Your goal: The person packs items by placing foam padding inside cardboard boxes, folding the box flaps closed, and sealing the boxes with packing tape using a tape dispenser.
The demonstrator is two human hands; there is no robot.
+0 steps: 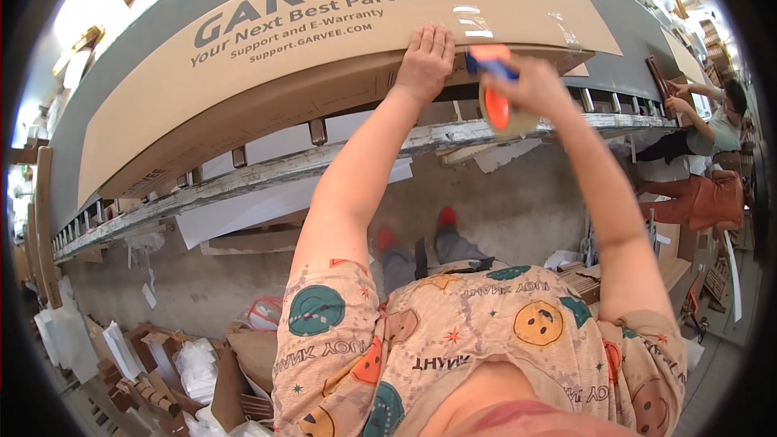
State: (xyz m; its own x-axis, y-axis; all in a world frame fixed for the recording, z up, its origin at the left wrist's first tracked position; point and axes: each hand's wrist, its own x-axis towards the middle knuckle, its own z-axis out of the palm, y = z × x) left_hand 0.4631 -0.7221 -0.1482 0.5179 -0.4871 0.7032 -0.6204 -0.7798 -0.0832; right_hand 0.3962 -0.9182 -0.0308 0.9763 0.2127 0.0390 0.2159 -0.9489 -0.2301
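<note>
A long brown cardboard box with large dark printing lies across the conveyor in front of me. My left hand lies flat on the box's top near its front edge, fingers stretched out. In my right hand is a blue and orange tape dispenser, held close to the front face of the box, right of my left hand. Motion smears the dispenser and that hand a little. Shiny clear tape strips stick to the box top beyond the dispenser, with more clear tape at the box's right end.
A roller conveyor with a worn front rail carries the box. White sheets hang below the rail. Open cartons with plastic wrapping stand at lower left. At the far right, another person handles a brown piece; someone in reddish clothing is nearby.
</note>
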